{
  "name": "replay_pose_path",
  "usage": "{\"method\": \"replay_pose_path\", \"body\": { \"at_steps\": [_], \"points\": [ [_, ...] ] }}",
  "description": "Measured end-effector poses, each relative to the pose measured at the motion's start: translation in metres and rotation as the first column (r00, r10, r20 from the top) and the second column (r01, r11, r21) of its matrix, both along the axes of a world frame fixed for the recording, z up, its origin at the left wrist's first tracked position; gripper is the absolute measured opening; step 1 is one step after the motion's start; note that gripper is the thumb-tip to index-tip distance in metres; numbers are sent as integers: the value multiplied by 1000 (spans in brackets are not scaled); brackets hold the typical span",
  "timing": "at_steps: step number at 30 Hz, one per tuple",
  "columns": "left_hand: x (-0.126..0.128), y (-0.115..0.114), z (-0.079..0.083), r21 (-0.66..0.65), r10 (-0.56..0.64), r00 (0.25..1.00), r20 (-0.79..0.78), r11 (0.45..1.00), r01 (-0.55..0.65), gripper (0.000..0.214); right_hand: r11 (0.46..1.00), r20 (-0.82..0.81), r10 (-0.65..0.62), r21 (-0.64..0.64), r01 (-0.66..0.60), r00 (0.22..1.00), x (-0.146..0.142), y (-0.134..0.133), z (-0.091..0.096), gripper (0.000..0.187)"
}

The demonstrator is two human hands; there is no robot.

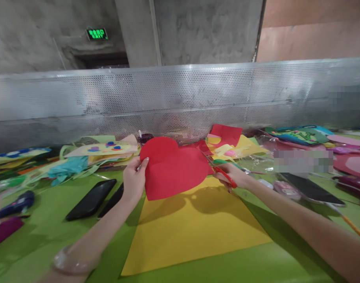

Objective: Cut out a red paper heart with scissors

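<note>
Forearms (100, 230): reaching in from the lower left and lower right, the left one wearing a pale bracelet (75, 260).
Green tabletop (227, 271): running beneath the papers, phones and craft pieces.
Perforated metal barrier (197, 92): standing across the whole width behind the table.
Yellow paper sheet (197, 232): lying flat on the tabletop, catching shadows from the hands and the paper above.
Red paper heart (175, 173): hanging tilted between the two hands, over the far part of the yellow sheet, its point turning toward the lower left.
Dark-screened phone (312, 188): lying on the tabletop beyond the right forearm.
Black phone (91, 199): resting left of the left hand, with a second dark phone (112, 201) partly hiding behind the left forearm.
Left hand (134, 177): closing in a pinch on the heart's left edge, thumb showing on the near face, no gap around the paper.
Right hand (238, 175): curling closed around the scissors' handles; how far those handles are spreading, I cannot tell.
Red-handled scissors (227, 177): pointing up and left beside the heart's right edge; blur is hiding whether the blades are touching it.
Exit sign (96, 34): glowing green on the upper left.
</note>
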State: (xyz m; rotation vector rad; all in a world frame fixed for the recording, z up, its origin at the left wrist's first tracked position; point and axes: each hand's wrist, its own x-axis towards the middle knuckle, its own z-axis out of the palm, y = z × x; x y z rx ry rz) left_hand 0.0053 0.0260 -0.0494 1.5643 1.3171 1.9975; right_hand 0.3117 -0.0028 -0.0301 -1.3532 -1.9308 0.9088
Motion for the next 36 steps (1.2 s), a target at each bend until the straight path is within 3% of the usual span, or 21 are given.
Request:
{"method": "replay_pose_path", "body": {
  "at_steps": [7,18,30,36],
  "points": [
    [2,-4,4,-33,19,999,-35,999,-20,24,1000,3,9,1,-9,1000,1,1,-1,25],
    [1,-2,1,-49,-45,999,-15,998,44,25,1000,10,-5,-12,5,1000,-3,-2,2,7],
    [-3,4,-1,-42,-82,996,29,996,83,28,1000,9,18,-17,-18,1000,-2,-3,2,23],
    [-2,4,-1,-51,-108,993,55,993,111,29,1000,19,-1,-20,2,1000,-4,-4,1,15]
  ]
}}
